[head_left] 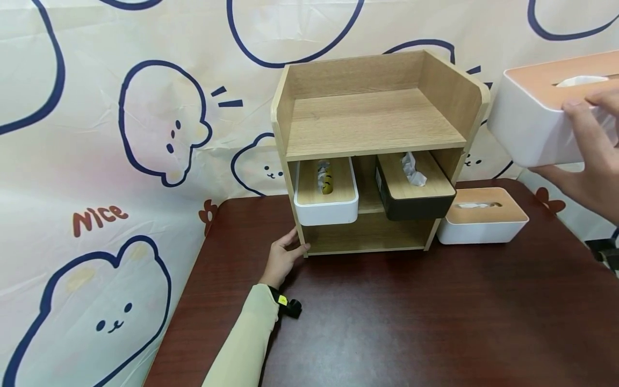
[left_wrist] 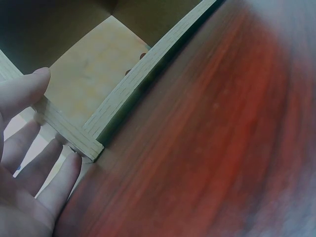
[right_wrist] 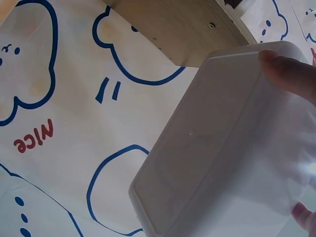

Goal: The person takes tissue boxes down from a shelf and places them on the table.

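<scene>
Head view: the left arm reaches far across the table (head_left: pixel 416 322), and the left hand (head_left: pixel 280 260) grips the wooden shelf (head_left: pixel 367 121) by its lower left corner. Up on the right, the right hand (head_left: pixel 599 177) holds a white tissue box (head_left: pixel 532 126) with a peach lid in the air, thumb low, fingers against its near side! Its left end comes just beside the shelf's right panel, above a second white tissue box (head_left: pixel 483 232) standing on the table. The top tier opens toward the near side; a gap runs between the two boxes on the tier below.

Left wrist view: thumb inside the panel's edge, fingers outside and slightly spread.

Right wrist view: the held box tilts, underside showing, fingertips on its right edges, the rest of the fingers hidden
</scene>
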Available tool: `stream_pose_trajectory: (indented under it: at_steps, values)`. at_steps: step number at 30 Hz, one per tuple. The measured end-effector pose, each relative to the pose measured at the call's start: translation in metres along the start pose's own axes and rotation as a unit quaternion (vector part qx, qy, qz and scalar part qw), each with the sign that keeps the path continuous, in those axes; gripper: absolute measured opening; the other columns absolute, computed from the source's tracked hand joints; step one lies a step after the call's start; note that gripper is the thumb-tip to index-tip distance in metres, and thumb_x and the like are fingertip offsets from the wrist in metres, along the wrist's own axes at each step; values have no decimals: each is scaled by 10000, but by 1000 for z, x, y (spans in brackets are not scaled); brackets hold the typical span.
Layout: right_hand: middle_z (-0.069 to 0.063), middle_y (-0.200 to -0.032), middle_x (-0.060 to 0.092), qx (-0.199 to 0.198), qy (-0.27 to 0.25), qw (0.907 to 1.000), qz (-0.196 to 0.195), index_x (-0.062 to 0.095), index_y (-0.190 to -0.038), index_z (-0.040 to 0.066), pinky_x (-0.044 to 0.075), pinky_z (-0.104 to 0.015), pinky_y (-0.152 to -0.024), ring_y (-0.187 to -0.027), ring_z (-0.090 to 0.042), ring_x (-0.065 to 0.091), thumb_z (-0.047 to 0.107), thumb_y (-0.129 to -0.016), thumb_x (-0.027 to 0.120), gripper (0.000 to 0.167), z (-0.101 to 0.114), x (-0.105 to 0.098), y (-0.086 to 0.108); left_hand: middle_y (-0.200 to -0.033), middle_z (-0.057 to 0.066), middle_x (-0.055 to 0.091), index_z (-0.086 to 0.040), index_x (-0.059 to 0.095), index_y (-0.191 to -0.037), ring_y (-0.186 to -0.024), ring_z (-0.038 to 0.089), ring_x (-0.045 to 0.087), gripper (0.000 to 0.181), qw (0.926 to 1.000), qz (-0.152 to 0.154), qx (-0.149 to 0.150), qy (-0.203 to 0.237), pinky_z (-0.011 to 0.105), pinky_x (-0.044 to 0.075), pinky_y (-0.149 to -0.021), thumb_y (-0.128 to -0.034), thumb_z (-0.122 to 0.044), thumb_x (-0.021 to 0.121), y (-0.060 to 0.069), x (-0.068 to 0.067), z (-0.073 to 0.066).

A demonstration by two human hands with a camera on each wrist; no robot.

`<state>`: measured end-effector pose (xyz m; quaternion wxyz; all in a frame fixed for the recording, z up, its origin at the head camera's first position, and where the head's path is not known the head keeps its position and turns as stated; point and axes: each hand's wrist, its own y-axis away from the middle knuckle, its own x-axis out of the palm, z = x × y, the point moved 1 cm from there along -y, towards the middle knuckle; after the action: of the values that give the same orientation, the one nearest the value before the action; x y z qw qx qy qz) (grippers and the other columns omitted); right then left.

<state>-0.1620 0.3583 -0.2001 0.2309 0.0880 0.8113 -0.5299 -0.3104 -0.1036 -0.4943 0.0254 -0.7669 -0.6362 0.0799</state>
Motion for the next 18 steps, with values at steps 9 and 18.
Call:
stream_pose_trajectory:
  at_steps: [9,18]
  values:
    - [-318,-1408,384,116,-278,9995,83,422,-1427,25,278,-584,-1068,-1312,-482,354,668,-959,287,807,5,0,16,-1324,51,591,-183,542,-1402,-1294,182,456,649,9999,-141,49,9,408,420,-990,-812,-180,814,-3,2,11]
    - [-324,-1336,457,357,-490,9977,-316,486,-1354,25,265,-530,-1091,-1279,-485,399,687,-941,320,799,17,7,27,-1391,74,532,-164,499,-1430,-1339,178,395,674,9999,-7,-96,96,376,405,-1007,-828,-172,802,-6,0,11]
